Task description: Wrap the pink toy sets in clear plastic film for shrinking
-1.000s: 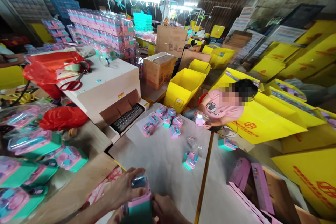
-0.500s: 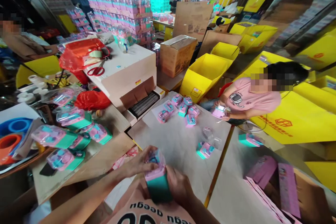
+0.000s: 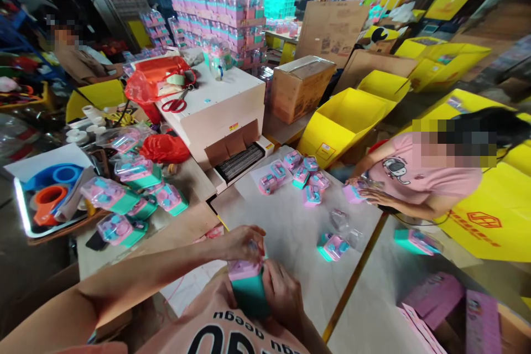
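A pink and teal toy box (image 3: 249, 290) stands close against my shirt, its teal side facing me. My right hand (image 3: 284, 290) grips it along its right side. Over its pink top, my left hand (image 3: 244, 243) bends its fingers in a closed, partly blurred grip; they cover the upper part of the box, and what they hold is hidden. On the table ahead lies a similar toy box (image 3: 333, 246), with clear plastic covers (image 3: 346, 227) beside it. More pink and teal boxes (image 3: 312, 195) are grouped farther off.
A white machine with a conveyor opening (image 3: 240, 163) stands ahead. To the left are wrapped toy boxes (image 3: 110, 193) and tape rolls (image 3: 52, 199). At right a co-worker (image 3: 431, 171) handles a pink box. A carton with pink cards (image 3: 435, 298) is at lower right.
The view has swung left. My left hand has lifted and curled over the top of the box, while my right hand keeps its grip. The co-worker's hands have shifted on the pink box.
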Tool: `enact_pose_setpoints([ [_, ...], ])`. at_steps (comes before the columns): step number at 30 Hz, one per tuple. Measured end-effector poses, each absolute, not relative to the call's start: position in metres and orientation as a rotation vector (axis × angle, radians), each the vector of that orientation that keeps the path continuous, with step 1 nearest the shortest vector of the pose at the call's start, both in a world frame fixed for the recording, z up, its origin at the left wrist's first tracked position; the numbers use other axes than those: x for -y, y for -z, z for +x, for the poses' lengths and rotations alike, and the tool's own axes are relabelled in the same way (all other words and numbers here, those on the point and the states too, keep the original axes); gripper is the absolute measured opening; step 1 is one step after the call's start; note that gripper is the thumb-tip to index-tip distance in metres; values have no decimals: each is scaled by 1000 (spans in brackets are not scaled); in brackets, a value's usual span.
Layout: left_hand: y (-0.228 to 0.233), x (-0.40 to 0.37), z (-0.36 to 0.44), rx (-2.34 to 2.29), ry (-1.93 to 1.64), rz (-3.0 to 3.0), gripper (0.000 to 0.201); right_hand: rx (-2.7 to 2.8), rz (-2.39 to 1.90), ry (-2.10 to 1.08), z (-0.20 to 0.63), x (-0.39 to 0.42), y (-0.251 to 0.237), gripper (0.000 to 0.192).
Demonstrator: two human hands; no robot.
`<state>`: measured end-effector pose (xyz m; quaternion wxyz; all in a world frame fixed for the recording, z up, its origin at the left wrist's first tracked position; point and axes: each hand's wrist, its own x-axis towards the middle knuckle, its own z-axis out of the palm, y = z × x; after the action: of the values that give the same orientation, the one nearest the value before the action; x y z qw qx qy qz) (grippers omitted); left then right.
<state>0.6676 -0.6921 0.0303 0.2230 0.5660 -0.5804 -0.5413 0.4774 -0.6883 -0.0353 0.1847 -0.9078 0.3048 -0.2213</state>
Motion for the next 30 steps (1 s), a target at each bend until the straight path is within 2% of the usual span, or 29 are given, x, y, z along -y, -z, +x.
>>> enact_pose_setpoints([
  [4,-21,693,658,1525,1415,1600,7,-890,-2515,601,475,690,41,35],
  [15,-18,693,652,1952,1161,1486,18,-919,-2452,578,478,699,40,33],
  [25,-2,692,642,1935,1061,1554,16,-1056,-1941,585,482,703,42,32],
  [30,-6,695,639,2010,1029,1589,15,-1109,-1873,642,479,698,55,35],
])
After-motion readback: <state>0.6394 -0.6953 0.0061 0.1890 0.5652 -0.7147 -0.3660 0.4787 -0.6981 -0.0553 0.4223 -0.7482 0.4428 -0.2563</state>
